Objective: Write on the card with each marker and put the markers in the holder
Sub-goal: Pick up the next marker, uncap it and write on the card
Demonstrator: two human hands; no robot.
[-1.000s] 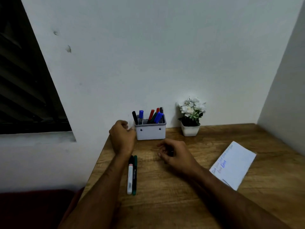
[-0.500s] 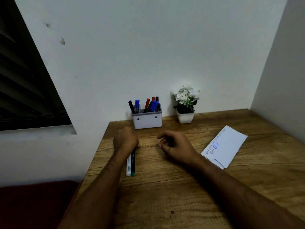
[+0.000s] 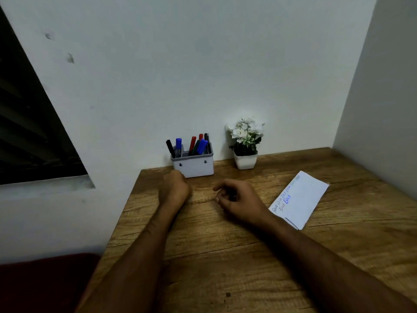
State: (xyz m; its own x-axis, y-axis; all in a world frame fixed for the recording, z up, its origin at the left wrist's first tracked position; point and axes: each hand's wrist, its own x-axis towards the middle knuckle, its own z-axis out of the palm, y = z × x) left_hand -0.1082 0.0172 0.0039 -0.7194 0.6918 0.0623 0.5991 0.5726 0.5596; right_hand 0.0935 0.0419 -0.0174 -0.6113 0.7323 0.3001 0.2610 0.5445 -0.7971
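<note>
The white marker holder (image 3: 194, 168) stands at the back of the desk against the wall, with several black, blue, red and green markers in it. My left hand (image 3: 174, 188) is curled into a fist just in front of the holder's left corner. The two markers that lay by my forearm are hidden inside that grip. The right hand (image 3: 237, 197) rests on the desk with loosely curled fingers. A small dark patch shows between those fingers, and I cannot tell if it is an object. The white card (image 3: 300, 199), with blue and black writing, lies to the right.
A small white pot of white flowers (image 3: 246, 147) stands right of the holder. The wooden desk (image 3: 225, 256) ends at its left edge beside my left forearm. Walls close the back and right sides. A dark window opening is at the left.
My left hand moved forward to the holder. The white and green markers no longer lie on the desk beside my forearm. The right hand stayed in place.
</note>
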